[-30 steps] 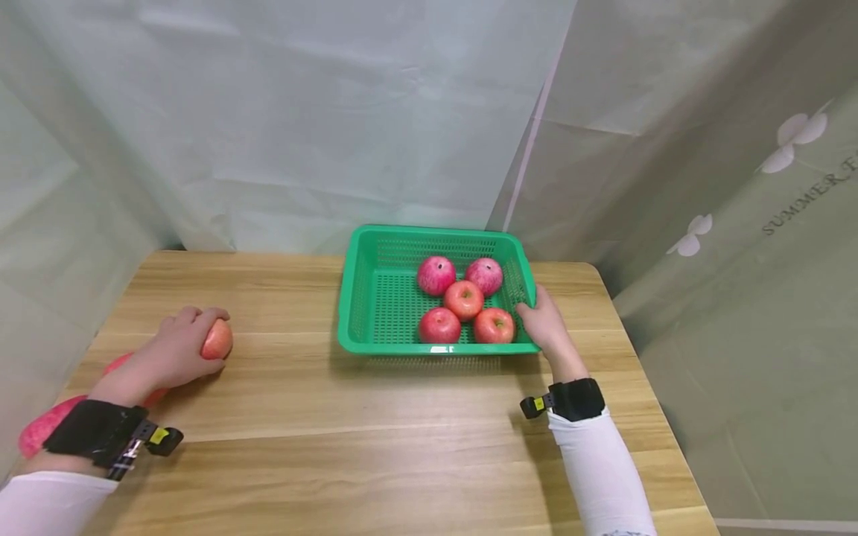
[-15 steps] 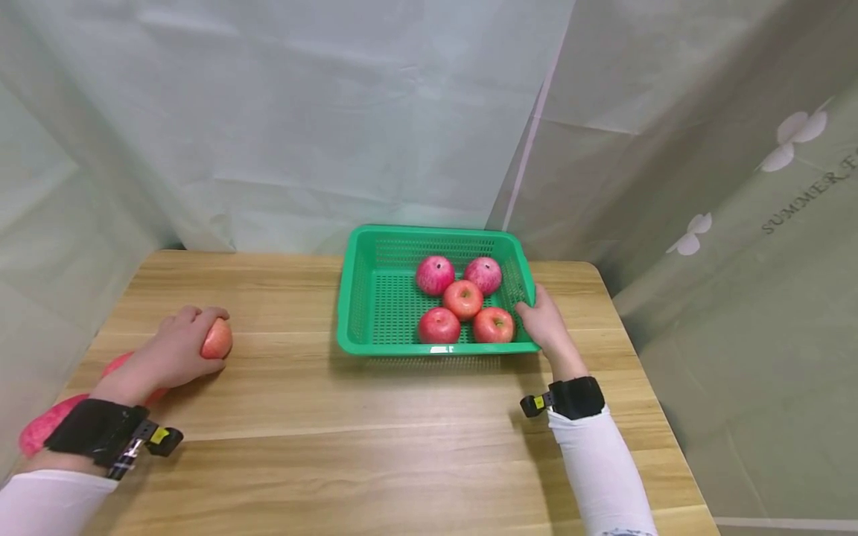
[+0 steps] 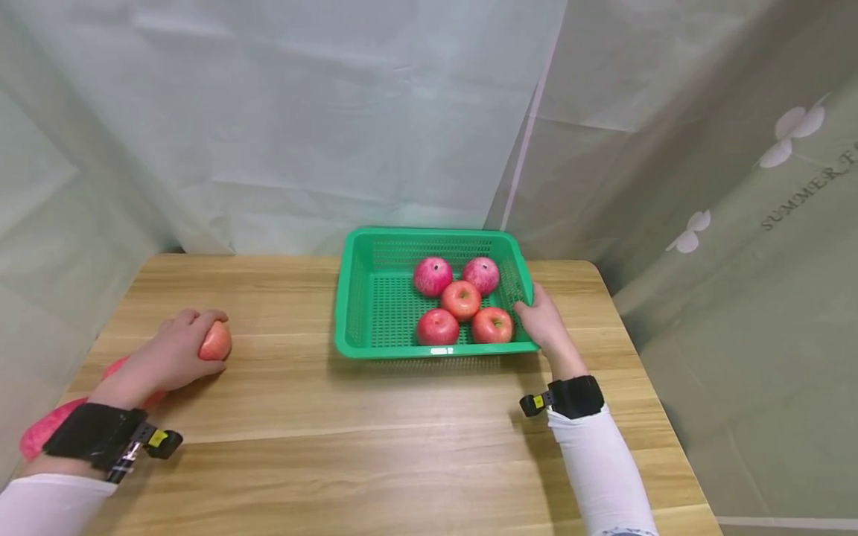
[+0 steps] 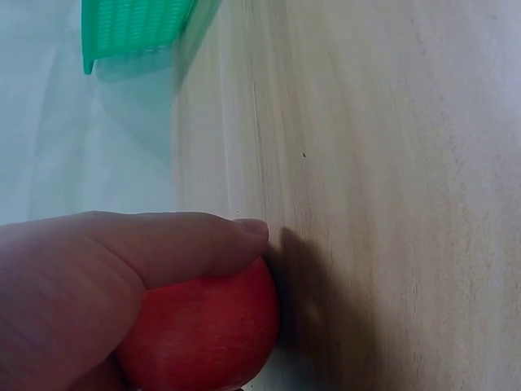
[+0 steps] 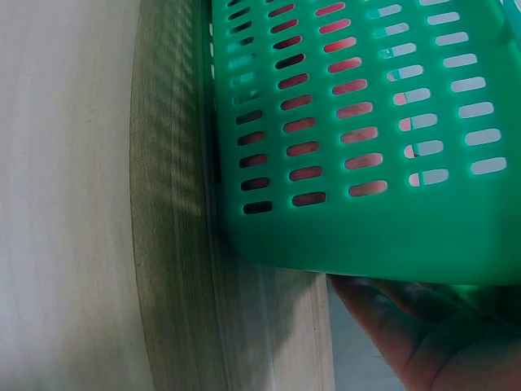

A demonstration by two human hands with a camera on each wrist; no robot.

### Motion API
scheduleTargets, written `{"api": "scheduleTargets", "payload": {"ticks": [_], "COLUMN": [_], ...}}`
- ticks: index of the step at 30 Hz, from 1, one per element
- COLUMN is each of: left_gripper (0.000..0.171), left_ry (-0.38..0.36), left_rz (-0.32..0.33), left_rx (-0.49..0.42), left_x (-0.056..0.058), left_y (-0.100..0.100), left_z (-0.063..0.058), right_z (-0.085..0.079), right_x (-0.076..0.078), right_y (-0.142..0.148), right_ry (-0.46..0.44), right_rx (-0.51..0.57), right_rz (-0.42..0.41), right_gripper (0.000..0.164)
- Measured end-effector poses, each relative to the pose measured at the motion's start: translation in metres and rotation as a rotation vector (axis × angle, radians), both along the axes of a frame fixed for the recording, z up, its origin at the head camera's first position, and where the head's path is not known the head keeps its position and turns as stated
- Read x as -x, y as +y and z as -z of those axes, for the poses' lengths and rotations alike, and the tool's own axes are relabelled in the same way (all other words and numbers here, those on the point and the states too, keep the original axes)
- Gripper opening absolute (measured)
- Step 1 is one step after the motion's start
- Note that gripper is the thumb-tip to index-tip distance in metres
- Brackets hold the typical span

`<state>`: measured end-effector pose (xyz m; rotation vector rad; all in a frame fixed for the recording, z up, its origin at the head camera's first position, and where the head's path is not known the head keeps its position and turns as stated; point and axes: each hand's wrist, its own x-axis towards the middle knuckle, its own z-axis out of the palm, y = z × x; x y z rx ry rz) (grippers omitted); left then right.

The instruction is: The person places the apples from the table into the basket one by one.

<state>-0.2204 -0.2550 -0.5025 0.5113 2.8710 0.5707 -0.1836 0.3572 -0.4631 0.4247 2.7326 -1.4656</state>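
- Left hand (image 3: 176, 356): fingers curled over a red apple (image 3: 217, 342) that sits on the wooden table (image 3: 375, 417), at the table's left side. In the left wrist view the thumb (image 4: 163, 248) lies across the top of the apple (image 4: 207, 334), and the fruit rests on the table surface (image 4: 391, 204).
- Right hand (image 3: 544, 325): closed on the right rim of the green basket (image 3: 362, 298), near its front right corner. In the right wrist view the fingers (image 5: 391, 322) sit under the edge of the basket's slotted wall (image 5: 366, 122); how tightly they clasp it cannot be told.
- Green basket: stands on the table, right of centre and toward the far edge, well apart from the held apple. Its left half shows bare mesh.
- Five apples (image 3: 461, 299): lie in the right half of the basket, two at the back, one in the middle and two at the front, close together.
- A pink-red object (image 3: 47, 428): lies partly hidden behind the left wrist at the table's left edge; what it is cannot be told.
- Black wrist bands: one on each forearm, over white sleeves.
- Pale curtains (image 3: 335, 112): hang behind and beside the table.
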Motion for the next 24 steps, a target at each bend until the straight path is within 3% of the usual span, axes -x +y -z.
{"api": "scheduleTargets", "payload": {"ticks": [14, 24], "left_gripper": [0.089, 0.098], "left_ry": [0.005, 0.097], "left_rz": [0.006, 0.029], "left_rx": [-0.018, -0.062], "left_x": [-0.002, -0.002], "left_y": [-0.001, 0.008], "left_z": [-0.002, -0.011], "right_z": [0.000, -0.001], "right_x": [0.000, -0.001], "right_y": [-0.001, -0.002], "right_ry": [0.007, -0.002], "right_rx": [0.010, 0.017], "right_rz": [0.009, 0.003], "right_gripper": [0.057, 0.058]}}
